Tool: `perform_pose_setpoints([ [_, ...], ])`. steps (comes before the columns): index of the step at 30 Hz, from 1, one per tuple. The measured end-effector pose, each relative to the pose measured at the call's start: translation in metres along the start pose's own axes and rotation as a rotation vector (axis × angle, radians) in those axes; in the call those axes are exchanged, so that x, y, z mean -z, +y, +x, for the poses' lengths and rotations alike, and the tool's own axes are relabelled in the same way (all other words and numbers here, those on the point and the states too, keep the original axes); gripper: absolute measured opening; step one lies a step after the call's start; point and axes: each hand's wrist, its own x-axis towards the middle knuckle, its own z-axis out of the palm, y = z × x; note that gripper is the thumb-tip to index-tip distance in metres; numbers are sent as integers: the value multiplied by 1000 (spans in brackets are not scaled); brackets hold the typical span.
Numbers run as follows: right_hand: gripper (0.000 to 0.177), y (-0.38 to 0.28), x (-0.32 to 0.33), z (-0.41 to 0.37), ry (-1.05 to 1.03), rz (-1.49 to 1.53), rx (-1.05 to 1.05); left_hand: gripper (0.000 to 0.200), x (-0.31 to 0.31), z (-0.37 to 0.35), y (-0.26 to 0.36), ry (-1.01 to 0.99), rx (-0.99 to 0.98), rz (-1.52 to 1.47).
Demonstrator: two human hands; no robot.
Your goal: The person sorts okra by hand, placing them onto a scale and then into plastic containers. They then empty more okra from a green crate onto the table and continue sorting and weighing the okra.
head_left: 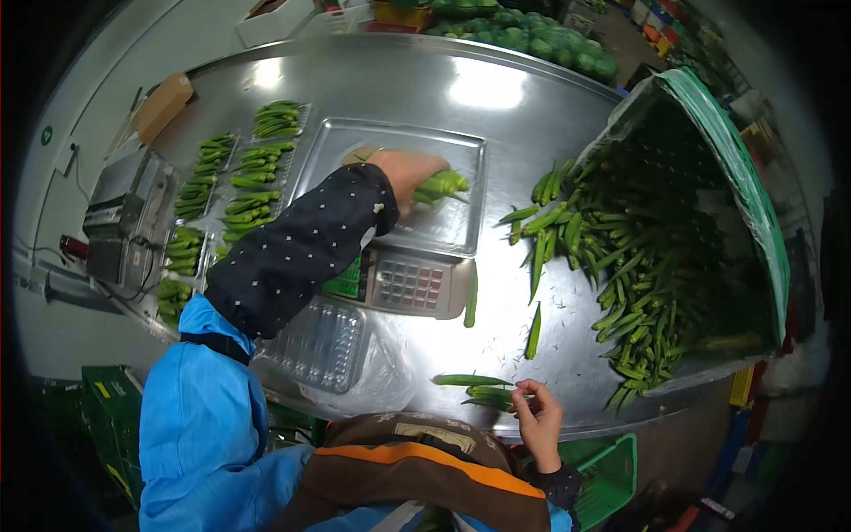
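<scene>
Head view: my left hand (409,177) fingers clamp one okra bunch (443,184); writing on the scale (412,282) is unreadable. My right hand (539,418) fingers pinch three pods (483,392).

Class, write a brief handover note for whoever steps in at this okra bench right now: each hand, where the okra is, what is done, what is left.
Left hand: closed on an okra bunch, over the metal scale tray.
Right hand: fingertips on a few loose pods at the near table edge; its grip is unclear.
An okra pile spills from the lined crate at the right.
Done: filled trays are lined up at the far left.
Left: the pile, stray pods by the keypad, and the empty clear trays beside it.
</scene>
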Motion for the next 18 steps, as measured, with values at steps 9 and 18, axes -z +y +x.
perform_pose_setpoints([
  [9,16,5,22,87,114,12,-118,97,-50,-6,-46,-138,-167,303],
  [18,38,29,-23,228,220,-532,37,96,-59,-29,-40,24,-46,255],
])
